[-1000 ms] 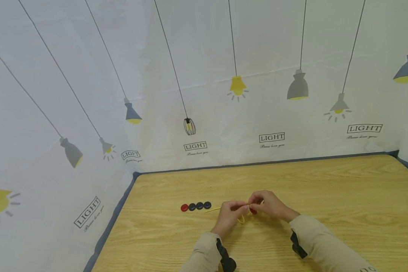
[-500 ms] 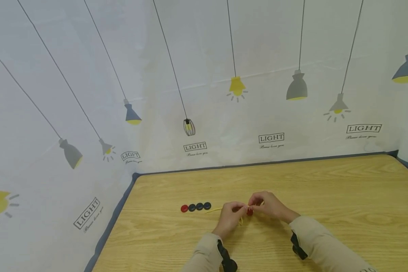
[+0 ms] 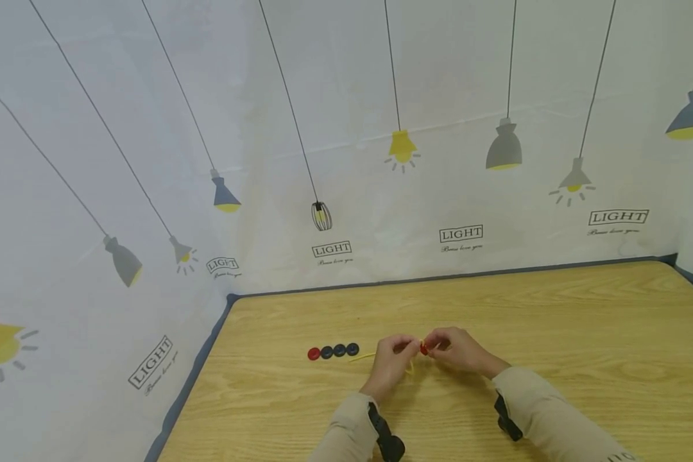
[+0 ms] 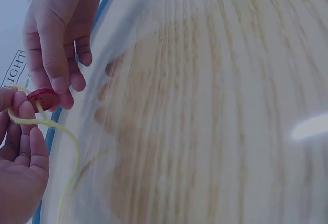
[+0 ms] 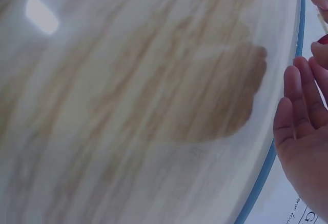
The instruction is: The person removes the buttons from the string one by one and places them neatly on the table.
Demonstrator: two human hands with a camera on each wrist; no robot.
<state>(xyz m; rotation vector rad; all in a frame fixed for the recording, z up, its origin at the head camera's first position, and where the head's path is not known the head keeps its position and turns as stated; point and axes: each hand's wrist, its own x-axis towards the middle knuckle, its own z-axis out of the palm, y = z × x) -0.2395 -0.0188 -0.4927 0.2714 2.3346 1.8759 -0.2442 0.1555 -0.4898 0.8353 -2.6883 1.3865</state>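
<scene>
Just above the table, in the head view, my right hand (image 3: pixel 462 351) pinches a red button (image 3: pixel 424 348) between thumb and fingertips. My left hand (image 3: pixel 389 364), close beside it, pinches a yellow cord (image 4: pixel 55 124). In the left wrist view the cord meets the face of the red button (image 4: pixel 47 99), and a length of it hangs below the left hand (image 4: pixel 20 183). Fingers partly cover the button's edge. Only a sliver of the button (image 5: pixel 324 39) appears at the right wrist view's border, by the right hand's (image 5: pixel 310 137) thumb.
Left of the hands, another red button (image 3: pixel 314 353) and three dark buttons (image 3: pixel 339 350) lie in a row on the wooden table (image 3: pixel 254 398). The cord's loose end (image 3: pixel 360 357) lies near the row. A lamp-patterned white wall covering (image 3: pixel 381 212) stands behind the table.
The red button has risen slightly and turned between the fingertips. The hands have moved slightly apart, exposing the button and cord between them. The row of buttons stays put.
</scene>
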